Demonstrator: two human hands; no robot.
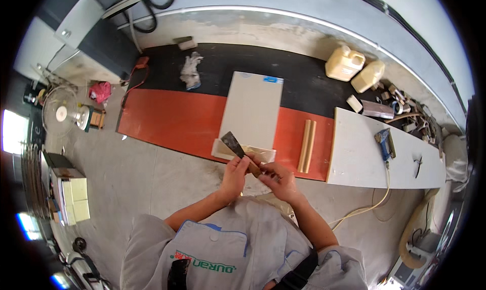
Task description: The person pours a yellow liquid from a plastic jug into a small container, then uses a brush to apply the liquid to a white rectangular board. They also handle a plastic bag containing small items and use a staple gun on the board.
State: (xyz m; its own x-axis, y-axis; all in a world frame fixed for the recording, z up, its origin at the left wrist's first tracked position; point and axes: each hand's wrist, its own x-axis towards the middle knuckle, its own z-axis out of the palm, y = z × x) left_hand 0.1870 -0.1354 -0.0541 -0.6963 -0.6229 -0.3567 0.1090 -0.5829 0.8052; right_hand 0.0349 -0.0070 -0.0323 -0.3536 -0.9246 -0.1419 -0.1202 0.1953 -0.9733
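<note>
Both hands are on a putty knife with a dark, stained flat blade and a brown handle. My left hand is closed round it near the base of the blade. My right hand pinches the lower end of the handle. The blade points up and to the left, above the near end of a pale rectangular board. Across that near end lies a light strip with a shiny tan patch, partly hidden behind the knife and fingers. A blue label sits at the board's far right corner.
Two wooden strips lie on the red bench covering. A blue air tool with a hose and black pliers-like tool rest on a white panel. Jugs, a glove and scraps line the back.
</note>
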